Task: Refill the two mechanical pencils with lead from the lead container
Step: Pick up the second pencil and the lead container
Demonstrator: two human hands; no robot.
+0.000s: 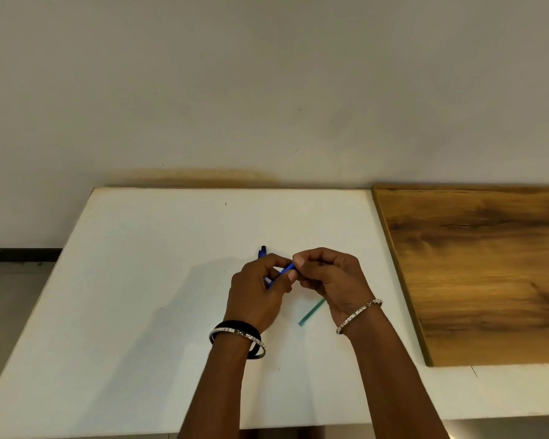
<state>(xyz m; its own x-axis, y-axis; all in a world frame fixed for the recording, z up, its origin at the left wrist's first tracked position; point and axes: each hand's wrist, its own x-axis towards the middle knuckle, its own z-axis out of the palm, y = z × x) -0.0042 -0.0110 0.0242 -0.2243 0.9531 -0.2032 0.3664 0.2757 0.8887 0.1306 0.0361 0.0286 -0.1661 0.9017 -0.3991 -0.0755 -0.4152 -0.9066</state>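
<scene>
My left hand grips a blue mechanical pencil that slants up to the right between its fingers. My right hand meets it from the right, with thumb and forefinger pinched at the pencil's upper end. Whether anything thin is between those fingertips is too small to tell. A blue barrel end with a black tip pokes out behind my left hand; I cannot tell if it is a second pencil. A thin teal lead container lies on the white table, partly under my right wrist.
A brown wooden board lies on the table's right side, its left edge close to my right hand. A plain wall rises behind the table. Both wrists wear bangles. The table's left edge drops to the floor.
</scene>
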